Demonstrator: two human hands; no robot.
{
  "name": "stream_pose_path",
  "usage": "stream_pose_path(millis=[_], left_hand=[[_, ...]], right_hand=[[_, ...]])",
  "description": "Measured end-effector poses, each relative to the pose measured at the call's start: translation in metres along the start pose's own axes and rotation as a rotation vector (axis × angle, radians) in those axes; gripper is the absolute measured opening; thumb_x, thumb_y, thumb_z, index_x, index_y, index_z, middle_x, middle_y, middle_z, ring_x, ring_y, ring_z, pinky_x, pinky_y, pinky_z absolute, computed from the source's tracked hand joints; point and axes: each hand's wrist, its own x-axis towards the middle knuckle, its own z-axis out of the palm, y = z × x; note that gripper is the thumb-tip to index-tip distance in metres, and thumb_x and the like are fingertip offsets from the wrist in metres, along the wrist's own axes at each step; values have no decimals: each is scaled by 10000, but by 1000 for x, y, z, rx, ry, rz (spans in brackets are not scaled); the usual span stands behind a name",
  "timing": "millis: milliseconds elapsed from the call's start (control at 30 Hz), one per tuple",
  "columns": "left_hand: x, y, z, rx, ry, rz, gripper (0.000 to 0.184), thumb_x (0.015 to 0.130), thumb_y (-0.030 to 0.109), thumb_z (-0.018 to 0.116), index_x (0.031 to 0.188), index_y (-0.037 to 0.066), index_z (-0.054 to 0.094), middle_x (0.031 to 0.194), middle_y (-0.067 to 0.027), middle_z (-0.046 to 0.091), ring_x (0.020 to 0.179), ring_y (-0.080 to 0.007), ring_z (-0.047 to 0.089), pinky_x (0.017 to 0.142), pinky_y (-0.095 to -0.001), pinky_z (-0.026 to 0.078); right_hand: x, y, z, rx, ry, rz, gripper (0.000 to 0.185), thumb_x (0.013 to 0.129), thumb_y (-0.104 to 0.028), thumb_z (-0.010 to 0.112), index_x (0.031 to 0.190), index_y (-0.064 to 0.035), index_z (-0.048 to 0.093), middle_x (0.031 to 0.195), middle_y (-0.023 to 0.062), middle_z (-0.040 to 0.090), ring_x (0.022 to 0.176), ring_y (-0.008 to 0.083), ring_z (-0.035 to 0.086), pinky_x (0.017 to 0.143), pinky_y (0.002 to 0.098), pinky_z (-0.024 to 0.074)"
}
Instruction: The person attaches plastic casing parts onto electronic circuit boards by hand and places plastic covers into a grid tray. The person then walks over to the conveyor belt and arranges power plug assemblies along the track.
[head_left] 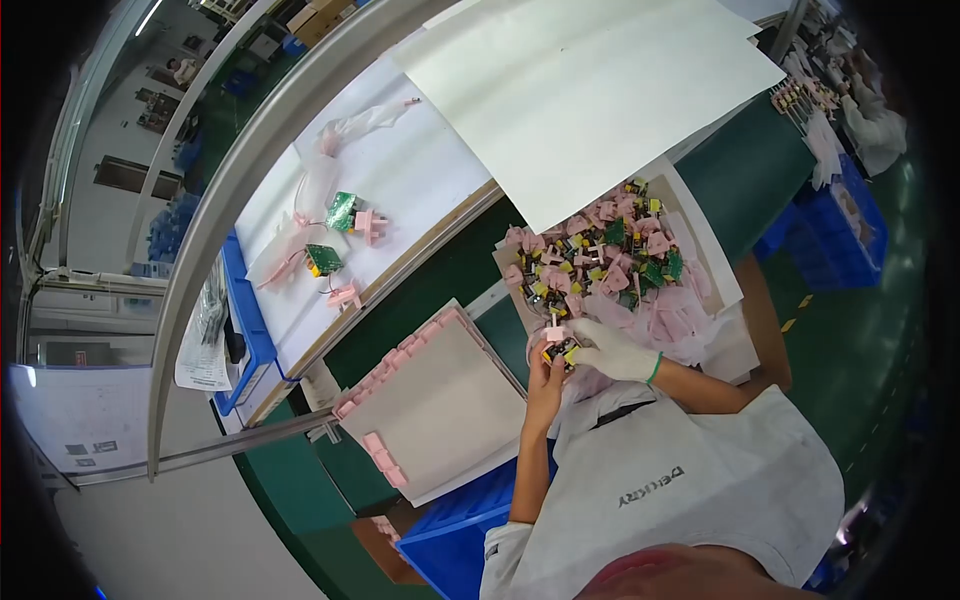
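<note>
My bare left hand (543, 392) is closed, its fingertips around a small circuit board assembly (558, 349) with yellow and black components and a pink plug piece pointing away from me. From the other side, my right hand (617, 354), in a white glove with a green cuff, closes its fingers against the same assembly. Just beyond both hands lies a pile of similar pink plug parts and boards (600, 250) in a shallow white box (712, 262). Crumpled pinkish plastic bags (672, 325) lie at the near side of the pile, by the gloved hand.
To the left is a pale board (440, 405) with pink plug pieces (400, 358) lined along its edges. A white shelf (400, 190) holds two green circuit boards (342, 211) and plastic bags. Blue bins (470, 530) stand below and at right. A large white sheet (590, 100) covers the far side.
</note>
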Motion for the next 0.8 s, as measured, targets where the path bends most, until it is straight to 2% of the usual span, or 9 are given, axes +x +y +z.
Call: stream_pose_path(millis=[100, 167, 233, 300, 367, 433, 567, 700, 800], left_hand=[[6, -14, 4, 36, 115, 146, 387, 988, 145, 466, 1351, 96, 340, 1124, -69, 521, 947, -117, 553, 756, -246, 491], [4, -11, 1, 172, 176, 116, 377, 976, 153, 495, 1331, 84, 387, 909, -16, 518, 756, -83, 501, 613, -223, 426], [3, -1, 4, 34, 181, 103, 368, 962, 123, 504, 1317, 75, 424, 1068, -50, 518, 695, -73, 445, 550, -214, 365], [-1, 11, 1, 86, 167, 77, 383, 958, 151, 518, 1319, 69, 419, 999, -45, 524, 672, -65, 432, 521, -214, 341], [-7, 21, 3, 56, 176, 57, 387, 957, 175, 523, 1316, 72, 421, 964, -36, 528, 695, -72, 459, 536, -213, 365], [-9, 33, 2, 8, 140, 80, 397, 956, 224, 532, 1310, 78, 425, 894, -19, 536, 742, -85, 512, 566, -209, 414], [-19, 51, 10, -208, -37, 83, 410, 932, 173, 567, 1302, 71, 425, 997, -58, 582, 859, -127, 596, 614, -244, 504], [-26, 74, 32, -95, 32, 133, 407, 892, 152, 622, 1261, 50, 482, 948, -48, 599, 818, -115, 589, 682, -251, 517], [-29, 85, 33, 110, 92, 144, 428, 865, 120, 642, 1255, 41, 485, 1004, -84, 611, 806, -132, 604, 684, -257, 520]], right_hand=[[0, -22, -9, -126, -17, 23, 395, 793, -148, 623, 1140, 7, 516, 900, 166, 542, 836, 274, 540, 755, 361, 437], [4, -15, -6, -49, -20, 37, 413, 792, -140, 630, 1159, 5, 510, 901, 165, 542, 828, 265, 542, 745, 353, 440], [3, -9, -4, 22, -43, 74, 421, 810, -123, 619, 1191, 8, 497, 923, 139, 559, 844, 230, 549, 753, 340, 445], [3, -32, -17, -36, -109, 77, 438, 839, -106, 592, 1243, 12, 471, 990, 110, 583, 908, 202, 557, 797, 320, 452], [6, -42, -24, -83, -171, 64, 446, 857, -97, 576, 1272, 13, 456, 1042, 99, 594, 953, 190, 562, 827, 309, 454], [7, -40, -29, 318, -74, 53, 520, 831, -63, 619, 1310, 15, 431, 1068, 86, 603, 984, 155, 558, 868, 289, 451], [15, -66, -47, 413, -83, -27, 544, 846, -80, 629, 1340, 7, 418, 1130, 111, 608, 1071, 167, 557, 942, 307, 433], [19, -84, -55, 265, -326, -124, 501, 859, -128, 642, 1308, -12, 453, 1165, 100, 585, 1059, 188, 565, 947, 317, 448], [17, -97, -68, 30, -312, -90, 536, 844, -121, 660, 1321, -16, 442, 1205, 105, 558, 1067, 178, 554, 929, 313, 450]])
